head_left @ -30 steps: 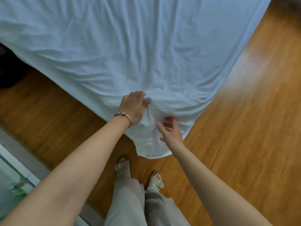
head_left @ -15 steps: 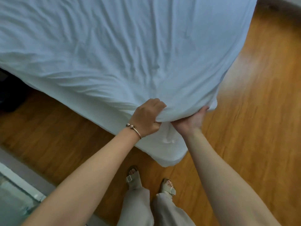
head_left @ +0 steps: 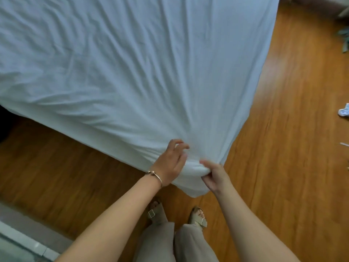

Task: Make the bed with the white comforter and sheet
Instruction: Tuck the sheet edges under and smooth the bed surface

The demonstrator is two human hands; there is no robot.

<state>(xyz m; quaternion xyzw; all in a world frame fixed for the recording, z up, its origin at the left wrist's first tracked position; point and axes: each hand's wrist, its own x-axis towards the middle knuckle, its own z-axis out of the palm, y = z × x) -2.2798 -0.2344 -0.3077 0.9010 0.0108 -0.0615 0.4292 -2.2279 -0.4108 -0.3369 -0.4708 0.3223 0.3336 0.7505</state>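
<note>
Sheet (head_left: 132,72) fans up and away from its corner — bunched in the right hand's (head_left: 213,176) pinch; left hand (head_left: 171,164), fingers loose, touches the cloth just beside.

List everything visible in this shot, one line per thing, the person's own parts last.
sheet: 1, white, spread over the bed, its corner bunched at the near end
floor: 1, brown wood, around the bed
small cloth item: 1, white, on the floor at the right edge
bracelet: 1, gold, on the left wrist
sandals: 2, beige, on the feet
left hand: 1, against the corner, fingers loosely curled
right hand: 1, pinching the bunched corner
</note>
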